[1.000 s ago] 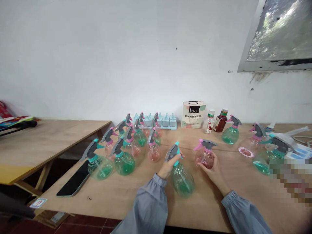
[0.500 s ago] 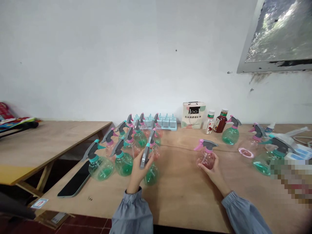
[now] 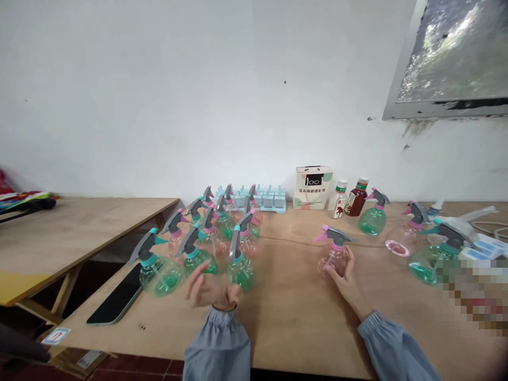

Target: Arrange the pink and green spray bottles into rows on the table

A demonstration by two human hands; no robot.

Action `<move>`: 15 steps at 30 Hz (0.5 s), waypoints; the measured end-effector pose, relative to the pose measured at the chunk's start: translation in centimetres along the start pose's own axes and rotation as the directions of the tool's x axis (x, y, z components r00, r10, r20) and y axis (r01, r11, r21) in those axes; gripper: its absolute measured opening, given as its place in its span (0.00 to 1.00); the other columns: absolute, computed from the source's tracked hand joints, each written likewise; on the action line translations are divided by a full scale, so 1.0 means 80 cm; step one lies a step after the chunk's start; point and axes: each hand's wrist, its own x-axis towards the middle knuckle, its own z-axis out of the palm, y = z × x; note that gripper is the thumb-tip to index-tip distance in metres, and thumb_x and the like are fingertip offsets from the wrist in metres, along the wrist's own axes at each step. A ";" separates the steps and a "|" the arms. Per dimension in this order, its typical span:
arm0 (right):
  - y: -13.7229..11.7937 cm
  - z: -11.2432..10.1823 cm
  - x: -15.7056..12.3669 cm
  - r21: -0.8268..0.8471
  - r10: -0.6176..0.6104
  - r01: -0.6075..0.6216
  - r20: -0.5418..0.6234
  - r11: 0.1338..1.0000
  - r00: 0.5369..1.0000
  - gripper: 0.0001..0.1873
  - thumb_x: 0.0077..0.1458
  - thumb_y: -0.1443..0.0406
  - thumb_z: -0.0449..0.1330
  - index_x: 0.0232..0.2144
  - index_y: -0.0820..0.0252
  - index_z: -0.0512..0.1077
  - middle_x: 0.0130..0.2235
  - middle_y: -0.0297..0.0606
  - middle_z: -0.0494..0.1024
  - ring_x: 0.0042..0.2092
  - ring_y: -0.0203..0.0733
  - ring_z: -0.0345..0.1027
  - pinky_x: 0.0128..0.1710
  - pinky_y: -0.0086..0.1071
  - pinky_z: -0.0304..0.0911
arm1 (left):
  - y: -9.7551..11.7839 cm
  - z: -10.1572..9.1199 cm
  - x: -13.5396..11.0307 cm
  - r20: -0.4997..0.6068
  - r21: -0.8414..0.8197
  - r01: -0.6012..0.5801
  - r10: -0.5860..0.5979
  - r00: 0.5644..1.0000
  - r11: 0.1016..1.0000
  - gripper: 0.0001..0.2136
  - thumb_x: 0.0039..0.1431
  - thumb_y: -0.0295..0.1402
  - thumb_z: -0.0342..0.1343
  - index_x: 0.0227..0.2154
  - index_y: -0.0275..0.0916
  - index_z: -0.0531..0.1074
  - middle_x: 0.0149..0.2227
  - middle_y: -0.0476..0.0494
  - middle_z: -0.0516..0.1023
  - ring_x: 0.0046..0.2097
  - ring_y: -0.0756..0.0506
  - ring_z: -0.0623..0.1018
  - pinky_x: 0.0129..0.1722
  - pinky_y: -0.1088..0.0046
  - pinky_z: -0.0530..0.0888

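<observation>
On the worktop (image 3: 289, 323), the green spray bottle (image 3: 241, 274), gripped by the left hand (image 3: 214, 290) half a second ago, now stands upright at the front row's right end, leaving that hand free. Its fingers are loosely parted, motion-blurred, holding nothing visible. The right hand (image 3: 348, 281) has its fingers around the pink spray bottle (image 3: 328, 258), right of centre, partly hiding it. Pixelation masks the far-right area.

Left fingers (image 3: 196, 281) curl loosely; right fingers (image 3: 350, 259) clasp.
</observation>
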 end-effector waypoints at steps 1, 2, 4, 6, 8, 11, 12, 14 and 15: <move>-0.003 -0.001 -0.002 -0.001 -0.013 0.013 0.025 1.000 1.000 0.50 0.54 0.44 0.62 0.68 0.53 0.44 0.67 0.52 0.55 0.69 0.56 0.49 0.67 0.56 0.48 | 0.006 0.009 -0.011 -0.056 -0.005 -0.088 0.088 0.995 0.996 0.40 0.40 0.70 0.54 0.52 0.51 0.65 0.46 0.37 0.73 0.50 0.31 0.75 0.46 0.44 0.75; -0.007 -0.003 -0.005 -0.004 -0.024 0.024 0.050 1.000 0.998 0.45 0.58 0.46 0.58 0.69 0.51 0.44 0.68 0.48 0.54 0.70 0.53 0.46 0.68 0.55 0.45 | 0.016 0.021 -0.025 -0.174 0.005 -0.245 0.242 0.955 0.970 0.40 0.38 0.71 0.53 0.51 0.51 0.64 0.43 0.39 0.73 0.46 0.33 0.77 0.44 0.45 0.76; -0.012 -0.004 -0.010 -0.022 -0.046 0.048 0.094 0.999 0.994 0.39 0.63 0.50 0.55 0.69 0.48 0.45 0.69 0.45 0.55 0.71 0.50 0.45 0.69 0.54 0.42 | 0.045 0.054 -0.057 -0.182 0.041 -0.492 0.490 0.852 0.870 0.39 0.43 0.63 0.59 0.56 0.50 0.60 0.45 0.41 0.72 0.46 0.36 0.78 0.46 0.49 0.77; -0.015 -0.003 -0.014 -0.044 -0.098 0.104 0.123 0.994 0.988 0.37 0.64 0.52 0.55 0.69 0.49 0.47 0.68 0.45 0.58 0.69 0.50 0.51 0.68 0.55 0.47 | 0.078 0.091 -0.083 0.117 -0.001 -0.367 0.365 0.924 0.930 0.42 0.48 0.51 0.63 0.63 0.41 0.53 0.54 0.33 0.69 0.55 0.34 0.75 0.53 0.51 0.75; -0.016 -0.003 -0.018 -0.069 -0.191 0.205 0.164 0.976 0.968 0.35 0.64 0.53 0.55 0.68 0.52 0.50 0.65 0.48 0.63 0.66 0.51 0.58 0.65 0.55 0.55 | 0.104 0.125 -0.097 0.377 0.041 -0.077 0.056 0.925 0.996 0.48 0.48 0.45 0.65 0.67 0.35 0.46 0.64 0.25 0.60 0.65 0.31 0.65 0.62 0.49 0.66; -0.020 -0.004 -0.023 -0.122 -0.317 0.367 0.307 0.922 0.897 0.31 0.63 0.52 0.55 0.65 0.53 0.58 0.60 0.48 0.70 0.61 0.52 0.66 0.59 0.50 0.65 | 0.115 0.157 -0.095 0.530 0.133 0.176 -0.220 0.819 0.975 0.49 0.44 0.40 0.69 0.66 0.35 0.49 0.67 0.25 0.57 0.69 0.29 0.58 0.66 0.46 0.58; -0.022 -0.006 -0.024 -0.134 -0.339 0.408 0.362 0.903 0.868 0.30 0.63 0.52 0.55 0.64 0.52 0.60 0.58 0.47 0.72 0.59 0.52 0.68 0.58 0.48 0.66 | 0.112 0.162 -0.091 0.543 0.142 0.202 -0.247 0.803 0.969 0.46 0.45 0.38 0.68 0.66 0.36 0.52 0.66 0.27 0.59 0.68 0.30 0.59 0.66 0.46 0.57; -0.028 -0.011 -0.024 -0.152 -0.375 0.468 0.411 0.871 0.831 0.27 0.64 0.52 0.54 0.63 0.51 0.63 0.57 0.45 0.74 0.58 0.51 0.69 0.56 0.45 0.68 | 0.101 0.165 -0.085 0.541 0.123 0.206 -0.240 0.806 0.971 0.39 0.49 0.34 0.64 0.64 0.39 0.56 0.65 0.30 0.63 0.67 0.33 0.62 0.66 0.49 0.58; -0.031 -0.016 -0.022 -0.171 -0.398 0.485 0.378 0.858 0.836 0.26 0.65 0.53 0.53 0.62 0.51 0.64 0.56 0.45 0.74 0.58 0.51 0.69 0.56 0.46 0.68 | 0.094 0.163 -0.082 0.533 0.099 0.203 -0.224 0.816 0.974 0.36 0.50 0.32 0.61 0.63 0.39 0.58 0.63 0.32 0.65 0.66 0.35 0.64 0.65 0.51 0.59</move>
